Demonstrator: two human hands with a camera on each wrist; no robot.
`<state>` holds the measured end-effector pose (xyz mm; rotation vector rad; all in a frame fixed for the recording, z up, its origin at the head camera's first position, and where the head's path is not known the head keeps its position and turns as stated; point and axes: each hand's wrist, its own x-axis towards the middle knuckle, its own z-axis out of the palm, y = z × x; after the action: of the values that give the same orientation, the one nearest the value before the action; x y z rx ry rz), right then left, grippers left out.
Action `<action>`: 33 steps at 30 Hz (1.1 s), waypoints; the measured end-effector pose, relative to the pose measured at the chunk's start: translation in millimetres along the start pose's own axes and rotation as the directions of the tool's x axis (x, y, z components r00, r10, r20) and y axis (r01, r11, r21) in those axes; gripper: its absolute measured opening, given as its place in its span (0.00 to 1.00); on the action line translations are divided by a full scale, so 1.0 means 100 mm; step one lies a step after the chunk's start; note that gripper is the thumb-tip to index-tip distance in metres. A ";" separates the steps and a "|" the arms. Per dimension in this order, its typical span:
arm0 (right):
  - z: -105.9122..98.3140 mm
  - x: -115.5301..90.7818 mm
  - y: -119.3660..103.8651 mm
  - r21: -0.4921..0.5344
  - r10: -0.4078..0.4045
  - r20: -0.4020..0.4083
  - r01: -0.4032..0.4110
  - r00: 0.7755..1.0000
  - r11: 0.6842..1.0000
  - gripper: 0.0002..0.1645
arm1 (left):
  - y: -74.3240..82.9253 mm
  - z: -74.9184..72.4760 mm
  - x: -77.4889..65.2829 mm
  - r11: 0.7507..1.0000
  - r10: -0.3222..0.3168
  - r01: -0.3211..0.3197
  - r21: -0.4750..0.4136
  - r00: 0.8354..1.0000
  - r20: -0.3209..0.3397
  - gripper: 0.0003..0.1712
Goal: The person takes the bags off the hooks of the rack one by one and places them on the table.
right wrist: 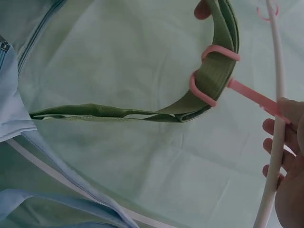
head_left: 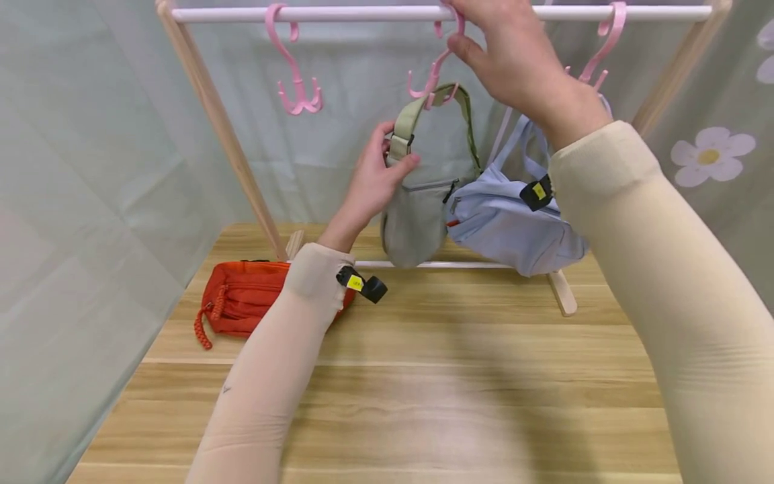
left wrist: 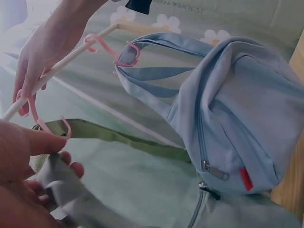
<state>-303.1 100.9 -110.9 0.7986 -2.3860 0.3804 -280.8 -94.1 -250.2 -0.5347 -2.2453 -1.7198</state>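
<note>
A grey-green sling bag [head_left: 417, 225] hangs by its strap [right wrist: 216, 76] from the middle pink hook [head_left: 437, 70]. The strap passes through the hook's lower prongs. My left hand [head_left: 376, 175] holds the strap near its buckle on the bag's left side, thumb in front and fingers behind. Up at the white rod [head_left: 363, 13], my right hand [head_left: 514, 57] grips the top of that same hook, with fingers around the rod in the right wrist view. Just right of the sling bag, a light blue bag [head_left: 514, 218] hangs by its straps from the right pink hook [head_left: 605, 44].
A third pink hook [head_left: 296, 74] hangs bare at the rod's left. Wooden posts [head_left: 220, 128] support the rod on both sides. On the wooden table [head_left: 453, 403], a red pouch [head_left: 248, 296] lies at the left, partly behind my left sleeve. A pale curtain [head_left: 91, 168] stands behind.
</note>
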 end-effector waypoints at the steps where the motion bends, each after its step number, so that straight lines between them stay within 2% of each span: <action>1: 0.01 0.00 -0.01 -0.002 0.004 -0.003 -0.004 1.000 1.000 0.28 | -0.01 -0.01 0.00 1.000 0.007 -0.007 -0.007 1.000 -0.024 0.31; 7: 0.03 0.00 -0.04 -0.021 0.026 -0.015 -0.027 1.000 0.999 0.29 | -0.03 -0.06 -0.01 0.992 0.090 -0.103 -0.077 0.985 -0.150 0.28; 13: 0.08 0.02 0.00 -0.037 0.015 -0.039 -0.016 0.999 0.999 0.29 | 0.08 -0.11 0.01 0.981 0.160 -0.178 -0.081 0.969 -0.186 0.26; 17: 0.11 0.03 0.01 -0.032 -0.004 -0.057 0.003 0.998 0.999 0.29 | 0.22 -0.14 0.02 0.972 0.183 -0.209 -0.111 0.960 -0.211 0.26; 24: 0.14 0.05 0.00 -0.034 0.004 -0.059 -0.006 0.998 0.999 0.27 | 0.58 -0.16 -0.07 0.941 0.235 -0.280 -0.187 0.944 -0.232 0.24; 28: 0.15 0.06 0.01 -0.034 0.005 -0.065 -0.008 0.998 0.999 0.27 | 0.68 -0.18 -0.07 0.920 0.270 -0.326 -0.219 0.929 -0.252 0.24; 33: 0.16 0.05 0.02 -0.033 -0.004 -0.072 0.002 0.997 0.999 0.28 | 0.77 -0.23 -0.03 0.884 0.328 -0.398 -0.246 0.902 -0.282 0.24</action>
<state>-314.8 93.3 -120.6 0.7610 -2.3175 0.3620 -244.4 -98.9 -178.9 -0.7255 -1.6078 -1.8145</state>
